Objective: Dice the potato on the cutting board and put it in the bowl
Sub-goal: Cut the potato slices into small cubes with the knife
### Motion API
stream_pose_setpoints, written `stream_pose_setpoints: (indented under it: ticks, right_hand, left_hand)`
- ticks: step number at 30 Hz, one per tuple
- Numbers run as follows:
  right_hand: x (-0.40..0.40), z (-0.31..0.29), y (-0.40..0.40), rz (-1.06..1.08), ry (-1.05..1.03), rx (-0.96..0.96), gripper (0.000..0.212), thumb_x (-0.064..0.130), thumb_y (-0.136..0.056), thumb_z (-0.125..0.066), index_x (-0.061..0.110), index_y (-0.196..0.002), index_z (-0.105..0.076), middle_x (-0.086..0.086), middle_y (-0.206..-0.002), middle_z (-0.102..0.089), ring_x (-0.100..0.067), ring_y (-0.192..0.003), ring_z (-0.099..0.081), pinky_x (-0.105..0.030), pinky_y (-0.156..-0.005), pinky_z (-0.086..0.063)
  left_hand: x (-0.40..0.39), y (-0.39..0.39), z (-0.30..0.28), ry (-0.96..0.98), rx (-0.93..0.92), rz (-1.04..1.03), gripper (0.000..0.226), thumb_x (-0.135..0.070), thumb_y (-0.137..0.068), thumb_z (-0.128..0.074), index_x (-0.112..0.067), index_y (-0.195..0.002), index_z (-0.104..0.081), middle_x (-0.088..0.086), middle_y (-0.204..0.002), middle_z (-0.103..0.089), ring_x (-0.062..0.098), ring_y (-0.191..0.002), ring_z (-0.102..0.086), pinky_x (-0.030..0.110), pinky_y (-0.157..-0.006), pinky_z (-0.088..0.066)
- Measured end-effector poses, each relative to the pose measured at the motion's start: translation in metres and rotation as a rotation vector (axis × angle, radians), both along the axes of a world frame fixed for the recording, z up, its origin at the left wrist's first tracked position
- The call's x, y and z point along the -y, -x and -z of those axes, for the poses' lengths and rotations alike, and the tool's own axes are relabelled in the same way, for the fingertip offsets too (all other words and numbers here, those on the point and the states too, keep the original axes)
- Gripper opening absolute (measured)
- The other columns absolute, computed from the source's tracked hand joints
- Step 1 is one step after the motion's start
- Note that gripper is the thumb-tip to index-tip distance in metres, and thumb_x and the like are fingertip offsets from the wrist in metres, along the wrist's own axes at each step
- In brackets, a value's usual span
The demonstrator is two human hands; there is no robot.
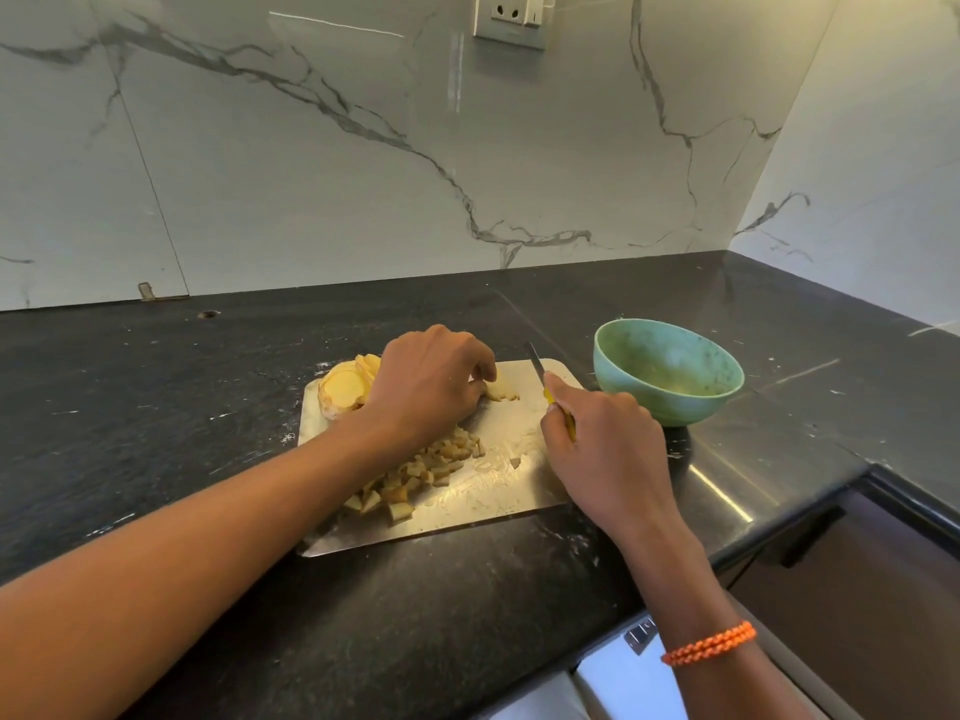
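Note:
A steel cutting board (519,491) lies on the black counter. Sliced potato (345,384) sits stacked at its far left corner, and a heap of diced potato (415,475) lies on its near left part. My left hand (426,387) reaches over the board and holds down a potato slice (501,391) with curled fingertips. My right hand (605,444) grips a yellow-handled knife (537,363), its blade pointing away just right of that slice. A green bowl (670,379) stands right of the board, with no potato in it that I can see.
The black counter (156,407) runs along a marble wall with a socket (511,18) high up. Its front edge slants across the lower right, with a dark drawer front (857,563) below. White starchy smears mark the board's right half.

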State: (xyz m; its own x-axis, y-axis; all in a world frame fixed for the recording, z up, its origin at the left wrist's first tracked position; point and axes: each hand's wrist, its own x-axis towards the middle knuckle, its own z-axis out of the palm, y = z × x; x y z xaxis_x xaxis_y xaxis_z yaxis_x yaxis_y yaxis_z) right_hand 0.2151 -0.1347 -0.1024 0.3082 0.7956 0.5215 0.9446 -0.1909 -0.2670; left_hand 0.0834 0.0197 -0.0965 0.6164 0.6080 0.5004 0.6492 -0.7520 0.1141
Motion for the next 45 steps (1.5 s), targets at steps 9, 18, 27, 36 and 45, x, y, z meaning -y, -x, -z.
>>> stream_pose_setpoints:
  ticks: [9, 18, 27, 36, 45]
  right_hand:
    - [0.003, 0.003, -0.001, 0.013, -0.044, -0.010, 0.041, 0.026, -0.101, -0.050, 0.028, -0.140, -0.063, 0.002, -0.073, -0.071, -0.021, -0.063, -0.057, -0.038, -0.060, -0.050]
    - [0.006, 0.000, -0.001, -0.031, -0.017, -0.048, 0.040, 0.027, -0.102, -0.051, 0.026, -0.140, -0.062, 0.004, -0.080, -0.074, -0.016, -0.071, -0.061, -0.034, -0.061, -0.047]
    - [0.005, 0.002, -0.003, -0.025, 0.048, -0.032, 0.042, 0.032, -0.103, -0.048, 0.030, -0.144, -0.058, 0.005, -0.090, -0.075, -0.014, -0.078, -0.063, -0.036, -0.066, -0.053]
    - [0.006, 0.000, 0.000, -0.011, 0.105, -0.013, 0.042, 0.033, -0.105, -0.045, 0.032, -0.144, -0.057, 0.003, -0.085, -0.072, -0.015, -0.073, -0.062, -0.039, -0.066, -0.055]
    - [0.008, 0.000, 0.001, -0.024, 0.129, 0.011, 0.043, 0.033, -0.105, -0.043, 0.033, -0.147, -0.054, 0.006, -0.086, -0.071, -0.015, -0.074, -0.060, -0.038, -0.064, -0.052]
  left_hand:
    - [-0.020, -0.013, -0.011, 0.169, -0.213, 0.227, 0.048, -0.018, -0.098, -0.070, -0.043, -0.138, -0.065, -0.019, -0.145, -0.059, 0.012, -0.133, -0.052, 0.040, -0.091, -0.058]
    - [-0.021, -0.006, -0.011, 0.033, -0.238, 0.239, 0.027, -0.042, -0.099, -0.067, -0.041, -0.125, -0.075, -0.021, -0.125, -0.069, 0.010, -0.115, -0.053, 0.033, -0.087, -0.050]
    - [-0.006, -0.006, -0.004, -0.001, -0.149, 0.053, 0.028, -0.051, -0.097, -0.069, -0.034, -0.115, -0.081, -0.013, -0.101, -0.074, 0.011, -0.094, -0.056, 0.032, -0.076, -0.049]
    - [0.011, -0.012, 0.002, -0.067, -0.133, -0.083, 0.032, -0.044, -0.102, -0.056, -0.020, -0.096, -0.075, -0.007, -0.092, -0.069, 0.014, -0.091, -0.053, 0.036, -0.086, -0.050]
    - [0.009, -0.010, 0.008, -0.080, -0.188, -0.063, 0.044, -0.053, -0.103, -0.046, -0.024, -0.089, -0.075, -0.011, -0.101, -0.072, 0.012, -0.093, -0.055, 0.039, -0.085, -0.052]
